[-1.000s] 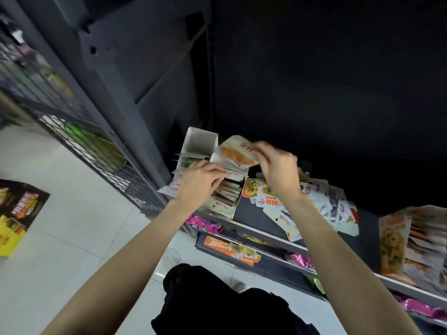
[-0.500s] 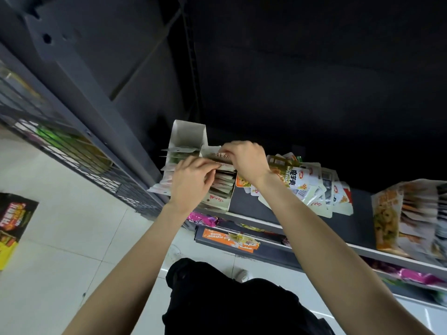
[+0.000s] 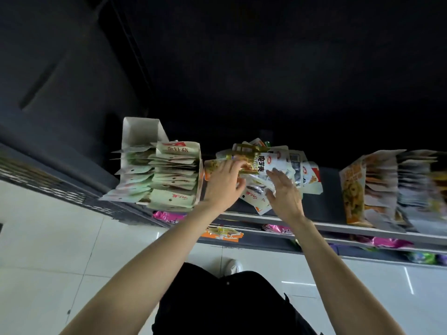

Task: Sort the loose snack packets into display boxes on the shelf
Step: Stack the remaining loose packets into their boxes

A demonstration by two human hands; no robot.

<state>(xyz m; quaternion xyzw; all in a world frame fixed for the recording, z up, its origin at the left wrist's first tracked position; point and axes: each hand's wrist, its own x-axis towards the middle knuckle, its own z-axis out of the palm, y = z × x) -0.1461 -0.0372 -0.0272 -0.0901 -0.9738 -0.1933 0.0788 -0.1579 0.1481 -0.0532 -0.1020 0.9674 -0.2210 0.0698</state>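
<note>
Packet delivered: your hands have left the display box (image 3: 174,175) (it looks full) for the loose packets (image 3: 273,170); left hand (image 3: 223,182) touches them, right hand (image 3: 284,192) hovers spread, neither gripping.

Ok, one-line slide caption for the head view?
Both hands, left hand and right hand, reach into the loose packet pile beside a filled display box.
</note>
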